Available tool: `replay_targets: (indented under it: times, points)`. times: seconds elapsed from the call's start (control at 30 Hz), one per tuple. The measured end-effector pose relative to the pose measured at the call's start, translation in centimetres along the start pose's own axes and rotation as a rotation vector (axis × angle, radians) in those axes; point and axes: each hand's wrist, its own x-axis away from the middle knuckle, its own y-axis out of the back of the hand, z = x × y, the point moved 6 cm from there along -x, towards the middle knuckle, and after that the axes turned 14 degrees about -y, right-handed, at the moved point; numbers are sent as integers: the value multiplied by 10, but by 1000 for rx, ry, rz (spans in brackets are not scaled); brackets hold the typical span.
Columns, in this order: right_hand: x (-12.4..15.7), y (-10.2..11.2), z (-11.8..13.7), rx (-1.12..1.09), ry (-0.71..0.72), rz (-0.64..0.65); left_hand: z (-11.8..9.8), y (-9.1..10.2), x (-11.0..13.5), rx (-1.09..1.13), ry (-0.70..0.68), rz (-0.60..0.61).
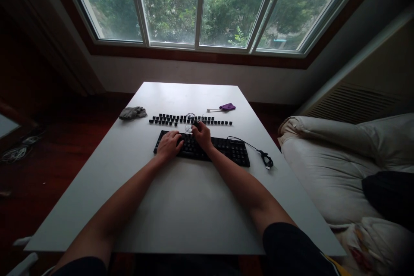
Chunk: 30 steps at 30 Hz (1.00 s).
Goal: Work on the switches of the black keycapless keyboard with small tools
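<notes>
White tabletop (189, 211) under long black keyboard (191, 149)

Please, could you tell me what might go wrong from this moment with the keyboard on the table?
The right hand is close to the rows of small black keycaps, so a bump could perhaps scatter them. The small dark item at its fingertips might slip and drop among them. The keyboard's bundled cable lies loose near the right forearm, which could possibly snag it.
</notes>
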Motion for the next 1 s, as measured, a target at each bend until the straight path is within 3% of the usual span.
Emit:
replay_targets:
  times: [0.13,0.23,0.33,0.5,0.67,1.0]
  points:
    - [27,14,13,104,74,-8,-3,4,3,3,24,-17]
    - [51,29,8,164,95,-13,-2,4,2,1,46,-37]
    - [64,41,-3,211,103,-98,1,4,0,6,50,-61]
    - [60,35,-9,305,207,-149,7,4,-4,1,19,-75]
    - [56,25,-6,352,323,-152,3,6,-5,6,-57,-10]
    - [55,28,-7,374,353,-165,-11,4,-8,-25,-158,62]
